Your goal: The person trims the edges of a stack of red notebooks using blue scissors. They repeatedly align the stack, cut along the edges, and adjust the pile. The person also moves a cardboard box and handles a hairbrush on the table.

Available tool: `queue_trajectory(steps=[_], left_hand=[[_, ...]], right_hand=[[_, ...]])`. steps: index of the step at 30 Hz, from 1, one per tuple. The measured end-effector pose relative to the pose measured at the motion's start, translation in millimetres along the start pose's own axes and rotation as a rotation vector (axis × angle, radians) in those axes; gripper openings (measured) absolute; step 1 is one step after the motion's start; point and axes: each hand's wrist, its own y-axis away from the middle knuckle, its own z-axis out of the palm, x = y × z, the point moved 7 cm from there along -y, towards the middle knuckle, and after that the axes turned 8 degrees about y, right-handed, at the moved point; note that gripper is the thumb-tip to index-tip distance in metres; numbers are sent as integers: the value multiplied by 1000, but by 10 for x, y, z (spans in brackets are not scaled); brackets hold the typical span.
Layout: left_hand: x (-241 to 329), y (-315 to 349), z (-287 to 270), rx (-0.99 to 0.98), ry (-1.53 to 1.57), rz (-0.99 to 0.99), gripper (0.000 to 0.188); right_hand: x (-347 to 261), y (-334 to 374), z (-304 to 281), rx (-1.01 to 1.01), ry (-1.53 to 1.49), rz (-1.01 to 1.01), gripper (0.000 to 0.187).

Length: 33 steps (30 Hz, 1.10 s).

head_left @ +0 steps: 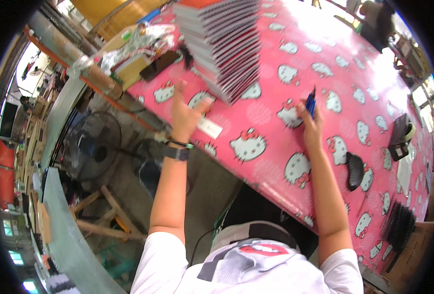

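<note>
My left hand (183, 116) is over the near left edge of the table, fingers spread and nothing gripped. A small white slip (210, 128) lies beside its thumb; whether they touch I cannot tell. Beyond that hand rises a tall stack of spiral-bound notebooks (226, 54), grey-white with dark bindings and an orange top cover. My right hand (313, 128), to the right of the stack, is closed round a small blue tool with a dark pointed tip (310, 104). Motion blurs the tool, so its exact kind is unclear.
A pink patterned cloth (261, 113) covers the table. On the right are a black curved object (355, 171), a tape dispenser (400, 138), black binding coils (398, 223) and a cardboard box (413, 255). Clear plastic wrapping (138, 44) lies far left; a fan (95, 149) stands below.
</note>
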Motion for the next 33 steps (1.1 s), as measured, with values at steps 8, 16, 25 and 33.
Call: queue_trajectory(steps=[8,16,25,33], left_hand=[[-96,-143,717,-74,-42,-68,139],[-116,-214,814,-163,-137,-48,128],[-193,-475,777,-416,83,17,131],[1556,-1321,-282,-167,184,152,110]], right_hand=[[-170,63,72,-76,-50,39,29],[-137,60,81,-107,55,47,37],[-194,47,103,-93,-58,84,31],[-156,101,222,-260,-393,408,45]])
